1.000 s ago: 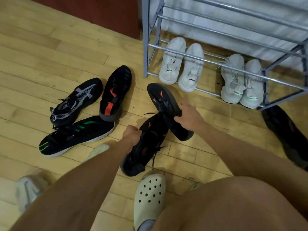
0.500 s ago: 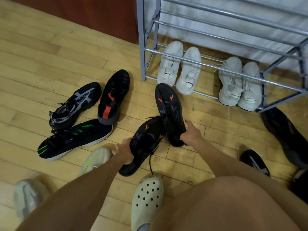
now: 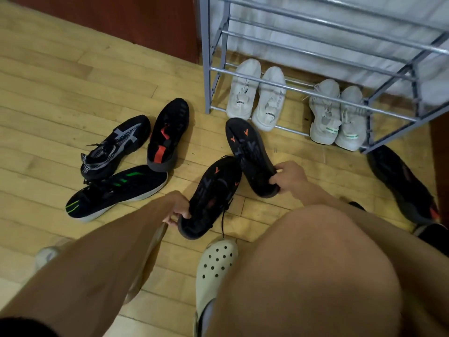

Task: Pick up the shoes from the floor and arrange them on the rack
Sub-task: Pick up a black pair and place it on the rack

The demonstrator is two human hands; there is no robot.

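Note:
I hold a pair of black shoes with orange marks just above the wooden floor. My left hand point(image 3: 177, 210) grips the heel of the nearer black shoe point(image 3: 211, 195). My right hand point(image 3: 289, 177) grips the heel of the farther black shoe point(image 3: 247, 152), whose toe points at the grey metal rack point(image 3: 206, 69). On the rack's lowest bars sit a white pair point(image 3: 257, 96) at the left and a pale grey pair with green marks point(image 3: 337, 115) at the right.
Left on the floor lie a black-and-grey shoe point(image 3: 114, 147), a black shoe with red tabs point(image 3: 168, 135) and a black shoe with green stripes point(image 3: 114, 193). Another dark shoe point(image 3: 401, 183) lies right of the rack. My foot in a pale clog point(image 3: 213, 266) stands below.
Both hands have turned the black shoes upright and drawn them closer together, toes toward the rack. The camera has shifted slightly.

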